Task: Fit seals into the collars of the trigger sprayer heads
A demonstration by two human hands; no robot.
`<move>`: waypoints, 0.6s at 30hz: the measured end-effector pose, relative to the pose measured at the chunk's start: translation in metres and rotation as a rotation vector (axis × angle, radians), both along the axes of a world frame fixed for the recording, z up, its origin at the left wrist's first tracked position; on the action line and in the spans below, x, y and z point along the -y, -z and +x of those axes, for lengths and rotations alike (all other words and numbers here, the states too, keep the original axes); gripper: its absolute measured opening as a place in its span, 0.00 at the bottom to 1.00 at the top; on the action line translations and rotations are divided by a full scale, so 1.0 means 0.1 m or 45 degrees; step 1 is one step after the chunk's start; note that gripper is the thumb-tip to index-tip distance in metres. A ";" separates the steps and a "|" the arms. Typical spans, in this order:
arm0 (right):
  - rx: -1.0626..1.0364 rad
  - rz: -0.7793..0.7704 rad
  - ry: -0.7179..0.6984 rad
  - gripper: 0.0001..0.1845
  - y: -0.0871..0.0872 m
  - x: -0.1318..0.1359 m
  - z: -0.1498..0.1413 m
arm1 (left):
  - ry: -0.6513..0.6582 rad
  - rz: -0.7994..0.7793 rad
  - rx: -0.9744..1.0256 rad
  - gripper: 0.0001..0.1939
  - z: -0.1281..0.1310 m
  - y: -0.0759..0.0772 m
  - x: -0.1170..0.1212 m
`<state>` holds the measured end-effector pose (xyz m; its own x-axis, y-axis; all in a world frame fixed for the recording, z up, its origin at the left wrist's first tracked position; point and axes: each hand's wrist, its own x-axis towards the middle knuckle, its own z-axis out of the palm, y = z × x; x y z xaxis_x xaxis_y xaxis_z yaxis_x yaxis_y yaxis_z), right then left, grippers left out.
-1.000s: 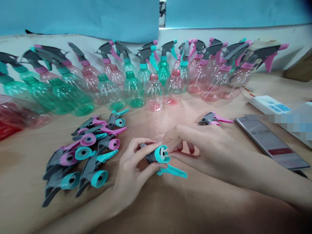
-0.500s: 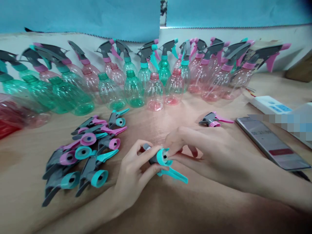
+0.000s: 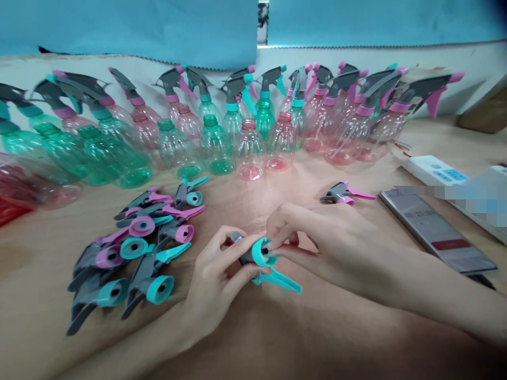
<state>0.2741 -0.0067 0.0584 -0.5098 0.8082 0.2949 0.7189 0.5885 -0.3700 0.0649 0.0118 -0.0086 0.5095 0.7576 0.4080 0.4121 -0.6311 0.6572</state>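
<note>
My left hand (image 3: pixel 222 269) is closed around a grey and teal trigger sprayer head (image 3: pixel 263 252), its round collar facing me and its teal trigger pointing down to the right. At the collar's open mouth, the thumb and fingers of my right hand (image 3: pixel 312 237) are pinched together, the fingertips touching the inner rim. Whatever lies between those fingertips is too small or hidden to make out. Left of my hands lies a pile of sprayer heads (image 3: pixel 160 289) with teal and pink collars. Behind my right hand rests a single pink and grey sprayer head (image 3: pixel 341 193).
Across the back stand green bottles (image 3: pixel 217 150) and pink bottles (image 3: pixel 249 153), some open and some with sprayers fitted. A phone (image 3: pixel 439 232) and a white box (image 3: pixel 435 170) lie on the right. A red plastic item (image 3: pixel 13 203) is at the left edge.
My right fingertips have moved slightly left, in closer over the collar's mouth. The sprayer head stays in my left hand, and the whole view has shifted a little.
</note>
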 end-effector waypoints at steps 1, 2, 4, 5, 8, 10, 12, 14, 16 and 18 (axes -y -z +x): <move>-0.009 0.007 0.001 0.04 0.00 0.00 0.00 | 0.000 -0.001 0.004 0.15 0.00 0.00 0.00; -0.021 0.017 0.002 0.04 0.00 0.00 0.00 | 0.001 -0.002 0.002 0.15 0.00 0.01 -0.01; -0.045 0.037 -0.004 0.02 -0.01 0.00 -0.01 | 0.007 -0.001 0.002 0.13 0.00 0.01 -0.01; -0.054 0.043 -0.010 0.02 -0.01 0.00 -0.01 | 0.012 0.004 0.004 0.13 0.00 0.01 -0.02; -0.080 0.039 -0.029 0.01 -0.01 0.01 -0.02 | 0.021 0.038 0.018 0.11 0.01 0.01 -0.02; -0.081 0.028 -0.037 0.02 -0.01 0.01 -0.02 | 0.022 0.062 0.024 0.10 0.01 0.01 -0.01; -0.073 0.024 -0.047 0.03 -0.02 0.02 -0.03 | 0.021 0.067 0.016 0.10 0.01 0.01 -0.01; -0.078 0.014 -0.060 0.03 -0.02 0.02 -0.04 | 0.021 0.070 0.009 0.09 0.01 0.01 0.00; -0.086 -0.001 -0.064 0.03 -0.03 0.02 -0.03 | 0.015 0.077 -0.002 0.10 0.01 0.00 0.00; -0.085 -0.017 -0.067 0.03 -0.04 0.02 -0.03 | 0.014 0.089 -0.005 0.10 0.01 0.00 0.00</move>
<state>0.2715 -0.0084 0.0623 -0.5314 0.7849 0.3186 0.6606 0.6195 -0.4241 0.0661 0.0123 -0.0082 0.5195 0.7217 0.4575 0.4074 -0.6798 0.6098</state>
